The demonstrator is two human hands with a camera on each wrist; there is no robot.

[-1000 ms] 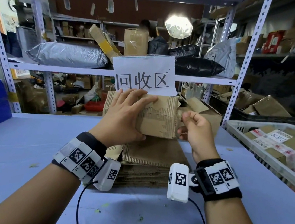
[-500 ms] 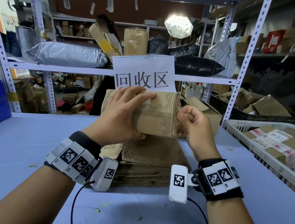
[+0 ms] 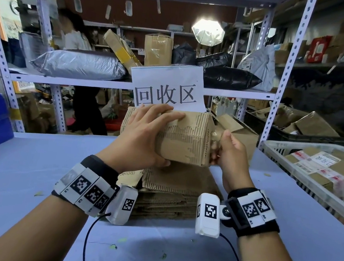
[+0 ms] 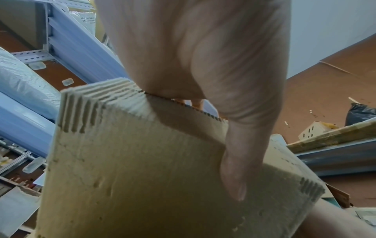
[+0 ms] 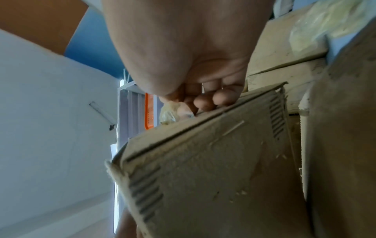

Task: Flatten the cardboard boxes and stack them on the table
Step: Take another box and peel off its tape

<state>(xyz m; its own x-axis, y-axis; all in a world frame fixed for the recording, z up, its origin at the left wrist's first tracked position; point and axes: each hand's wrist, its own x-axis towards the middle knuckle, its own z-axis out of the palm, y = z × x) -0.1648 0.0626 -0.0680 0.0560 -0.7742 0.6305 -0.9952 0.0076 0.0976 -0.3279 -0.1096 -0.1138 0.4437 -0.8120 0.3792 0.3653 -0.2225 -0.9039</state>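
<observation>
Below the paper sign (image 3: 167, 89) reading "回收区", a worn box (image 3: 187, 140) is gripped by the left hand (image 3: 142, 139); tape at its end is pinched by the right hand (image 3: 231, 156).

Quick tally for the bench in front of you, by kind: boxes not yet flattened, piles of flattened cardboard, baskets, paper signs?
box not yet flattened: 1
pile of flattened cardboard: 1 (sheets in it too tight to count)
white basket: 1
paper sign: 1
Total: 4
</observation>
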